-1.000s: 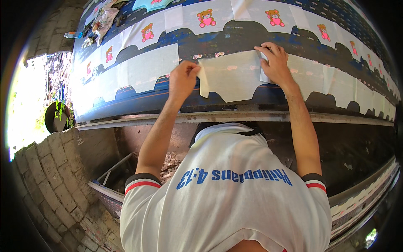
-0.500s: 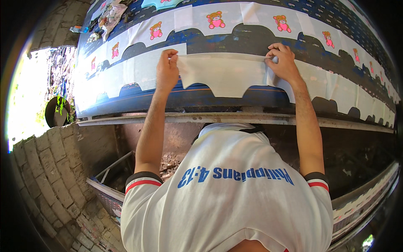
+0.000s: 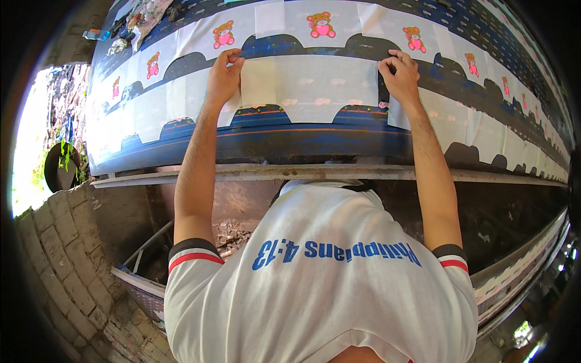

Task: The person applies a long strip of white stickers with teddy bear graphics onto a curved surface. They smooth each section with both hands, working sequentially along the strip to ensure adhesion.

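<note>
Spanning panel: white panel is lying along the near row on the desk, between both hands; its straight edge is facing away, its cut-out edge is facing the person.
Left hand: is pinching the far left corner, fingers curling, thumb and fingertips nearly closing.
Right hand: is pinching the far right corner, thumb and index closing to a small gap at most.
Panel ends: left end is looking doubled, apparently overlapping the next piece; right end is leaving a narrow dark strip before the right-hand piece.
Bear row: pieces printed with brown bears holding pink hearts are running along the desk beyond.
Far left corner: crumpled rags are lying near a small bottle.
Near edge: pale rail is running between the desk and the person's white shirt.
</note>
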`<state>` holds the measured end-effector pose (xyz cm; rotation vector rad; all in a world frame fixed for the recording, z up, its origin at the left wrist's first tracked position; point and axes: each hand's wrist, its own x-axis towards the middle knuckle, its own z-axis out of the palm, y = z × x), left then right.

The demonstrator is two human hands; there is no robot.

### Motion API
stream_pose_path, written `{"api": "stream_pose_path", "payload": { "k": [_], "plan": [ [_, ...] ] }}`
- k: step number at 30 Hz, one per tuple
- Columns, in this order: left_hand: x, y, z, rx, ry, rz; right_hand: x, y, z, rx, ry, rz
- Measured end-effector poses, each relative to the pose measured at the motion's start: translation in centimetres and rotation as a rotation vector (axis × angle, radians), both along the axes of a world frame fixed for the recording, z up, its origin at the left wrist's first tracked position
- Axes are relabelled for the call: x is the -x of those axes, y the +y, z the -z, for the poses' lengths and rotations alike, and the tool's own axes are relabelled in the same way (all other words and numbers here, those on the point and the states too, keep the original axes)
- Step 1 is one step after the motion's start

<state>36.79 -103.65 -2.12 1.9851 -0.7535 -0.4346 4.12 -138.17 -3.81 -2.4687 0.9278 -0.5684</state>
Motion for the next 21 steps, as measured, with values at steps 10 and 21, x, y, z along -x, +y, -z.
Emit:
{"api": "stream_pose_path", "payload": {
  "k": [10, 21],
  "plan": [
    [-0.1, 0.2, 0.6, 0.149, 0.150, -0.037, -0.8, 1.1, 0.8, 0.149, -0.033, -0.080],
    [0.0, -0.1, -0.2, 0.113, 0.156, -0.018, -1.4, 1.2, 0.8, 0.129, -0.020, 0.024]
  ]
}}
